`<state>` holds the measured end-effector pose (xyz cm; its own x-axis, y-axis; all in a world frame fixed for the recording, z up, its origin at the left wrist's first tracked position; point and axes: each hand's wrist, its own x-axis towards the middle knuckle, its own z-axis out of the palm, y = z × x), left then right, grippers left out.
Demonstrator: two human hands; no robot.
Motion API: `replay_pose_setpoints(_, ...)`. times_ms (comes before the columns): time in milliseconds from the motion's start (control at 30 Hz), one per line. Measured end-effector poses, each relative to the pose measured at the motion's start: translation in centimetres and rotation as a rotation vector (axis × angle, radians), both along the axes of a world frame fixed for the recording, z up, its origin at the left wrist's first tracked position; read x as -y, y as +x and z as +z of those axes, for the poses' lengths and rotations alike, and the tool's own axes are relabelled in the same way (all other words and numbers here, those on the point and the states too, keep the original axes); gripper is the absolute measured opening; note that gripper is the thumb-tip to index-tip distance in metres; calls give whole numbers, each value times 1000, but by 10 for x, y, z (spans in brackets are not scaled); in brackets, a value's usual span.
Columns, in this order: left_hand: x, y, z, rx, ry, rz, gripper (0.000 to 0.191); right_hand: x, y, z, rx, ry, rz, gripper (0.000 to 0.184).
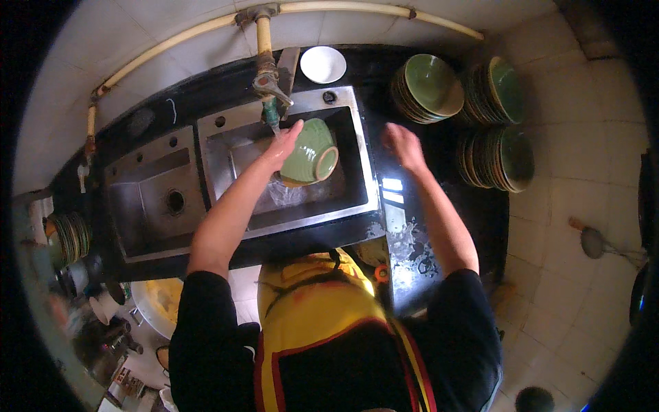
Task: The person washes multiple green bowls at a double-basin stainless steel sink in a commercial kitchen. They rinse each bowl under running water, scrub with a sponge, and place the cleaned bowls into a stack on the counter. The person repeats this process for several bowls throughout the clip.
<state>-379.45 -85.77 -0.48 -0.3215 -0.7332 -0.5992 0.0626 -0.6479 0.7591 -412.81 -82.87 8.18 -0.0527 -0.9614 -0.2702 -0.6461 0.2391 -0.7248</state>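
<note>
My left hand (284, 147) grips the rim of a green glazed bowl (308, 149), tilted on its side over the right basin of a steel sink (366, 200). Water runs from a tap (270, 95) beside that hand, and some falls below the bowl. My right hand (404, 144) is off the bowl, over the dark counter to the right of the sink. Its fingers look curled, and I see nothing in them. Beyond it stands a stack of green bowls (431, 85) with brownish rims.
A white bowl (323, 65) stands behind the sink. Two more bowl stacks (507, 90), (516, 159) are at the far right of the counter. The left basin (149, 201) lies beside the right one. More stacked dishes (72, 238) stand at far left, above a large pan (159, 304).
</note>
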Motion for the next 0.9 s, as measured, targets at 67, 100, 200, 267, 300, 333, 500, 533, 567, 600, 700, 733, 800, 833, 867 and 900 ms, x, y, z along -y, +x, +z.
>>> replay_pose_setpoints(67,-8,-6,16,77,32,167,72,21,60,-8,11,-50,164,55)
replay_pose_setpoints(100,-10,-12,24,109,64,250,71,37,89,-10,45,-23,228,57)
replay_pose_setpoints(200,-28,-25,43,-53,58,450,60,65,176,-9,-93,105,278,70)
replay_pose_setpoints(267,-34,-23,51,-212,193,646,45,61,208,-3,-231,162,444,58)
replay_pose_setpoints(300,-37,-18,53,-299,193,712,45,53,221,-1,-285,149,532,51)
replay_pose_setpoints(333,-38,-13,54,-395,214,785,45,38,231,0,-339,-87,588,43)
replay_pose_setpoints(500,-56,28,52,-644,248,948,54,-20,235,-10,-158,-670,444,36)
replay_pose_setpoints(533,-65,32,53,-588,235,958,56,-32,227,-12,-131,-678,437,41)
replay_pose_setpoints(567,-69,38,53,-623,225,950,56,-36,228,-17,-53,-646,373,42)
replay_pose_setpoints(600,-75,43,53,-653,202,939,56,-40,227,-22,40,-629,276,44)
replay_pose_setpoints(700,-92,58,60,-614,210,914,55,-39,225,-45,384,-390,22,47)
replay_pose_setpoints(733,-96,64,64,-566,235,911,55,-31,222,-54,535,-229,-25,48)
replay_pose_setpoints(800,-105,74,75,-455,224,886,56,-16,223,-74,667,-48,-129,54)
replay_pose_setpoints(833,-107,78,82,-390,205,879,57,-10,229,-84,654,-83,-86,53)
replay_pose_setpoints(867,-109,80,88,-355,168,837,55,-3,236,-92,969,130,-182,53)
replay_pose_setpoints(900,-111,82,96,-319,114,800,54,1,242,-96,1225,464,-402,52)
